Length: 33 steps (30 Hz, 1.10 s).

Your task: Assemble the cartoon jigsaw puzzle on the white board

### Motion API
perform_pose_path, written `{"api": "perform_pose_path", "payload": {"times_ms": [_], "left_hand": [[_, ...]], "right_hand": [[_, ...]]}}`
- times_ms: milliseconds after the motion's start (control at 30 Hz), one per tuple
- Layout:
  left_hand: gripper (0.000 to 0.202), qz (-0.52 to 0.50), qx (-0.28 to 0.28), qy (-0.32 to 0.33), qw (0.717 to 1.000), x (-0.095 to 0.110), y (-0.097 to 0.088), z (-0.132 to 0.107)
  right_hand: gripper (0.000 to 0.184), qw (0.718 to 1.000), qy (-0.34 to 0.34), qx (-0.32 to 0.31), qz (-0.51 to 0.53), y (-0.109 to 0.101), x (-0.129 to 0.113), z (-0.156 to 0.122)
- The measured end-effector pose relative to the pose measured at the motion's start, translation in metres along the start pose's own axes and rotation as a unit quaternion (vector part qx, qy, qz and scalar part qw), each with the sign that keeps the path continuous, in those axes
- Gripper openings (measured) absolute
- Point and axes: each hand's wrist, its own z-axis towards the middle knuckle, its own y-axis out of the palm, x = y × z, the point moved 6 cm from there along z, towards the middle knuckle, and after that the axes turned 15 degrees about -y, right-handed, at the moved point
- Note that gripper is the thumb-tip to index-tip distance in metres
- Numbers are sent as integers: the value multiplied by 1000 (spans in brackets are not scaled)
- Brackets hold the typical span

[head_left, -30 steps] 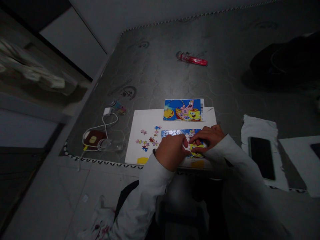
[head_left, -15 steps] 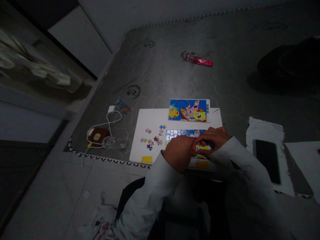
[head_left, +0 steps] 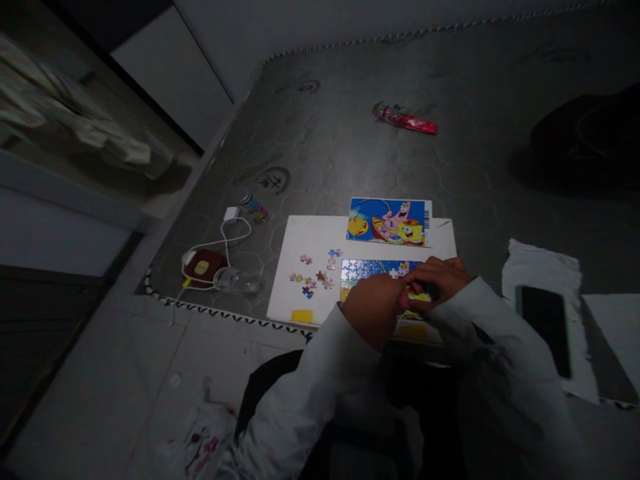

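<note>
A white board [head_left: 313, 237] lies on a dark mattress. On it sits a partly joined cartoon jigsaw puzzle [head_left: 367, 270], with a coloured reference picture [head_left: 389, 221] just beyond it. Several loose puzzle pieces [head_left: 314, 272] are scattered to the left. My left hand [head_left: 374, 309] rests curled over the puzzle's near left part. My right hand [head_left: 436, 280] is bent with its fingertips pressing on the puzzle, touching the left hand. Whatever lies under the fingers is hidden.
A black phone [head_left: 547, 319] lies on a white cloth [head_left: 545, 270] to the right. A brown round device [head_left: 201, 267] with a white cable and a clear bottle [head_left: 239, 281] sit left. A red tube [head_left: 407, 122] lies far back. A dark bundle [head_left: 590, 143] is at far right.
Both hands stay together on the puzzle, with only small finger movement. The whole view has shifted a little to the right as my head turned.
</note>
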Motion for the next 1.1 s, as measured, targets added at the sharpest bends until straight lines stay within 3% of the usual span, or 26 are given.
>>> {"api": "perform_pose_path", "payload": {"times_ms": [167, 333, 467, 600, 733, 1100], "left_hand": [[9, -31, 15, -56, 998, -21, -24, -14], [11, -19, 101, -193, 976, -72, -73, -44], [7, 19, 126, -302, 945, -117, -94, -63], [13, 16, 70, -315, 946, -144, -91, -63], [20, 15, 47, -344, 938, -156, -85, -59], [21, 39, 41, -342, 938, -144, -69, -45]], "right_hand": [[21, 1000, 5, -3, 13, 4, 3, 0], [19, 1000, 12, 17, 10, 7, 5, 1], [19, 1000, 10, 6, 17, 11, 8, 0], [19, 1000, 11, 13, 15, 10, 9, -1], [19, 1000, -5, 15, 16, 6, 5, -1], [17, 1000, 6, 13, 24, 6, 8, -1]]}}
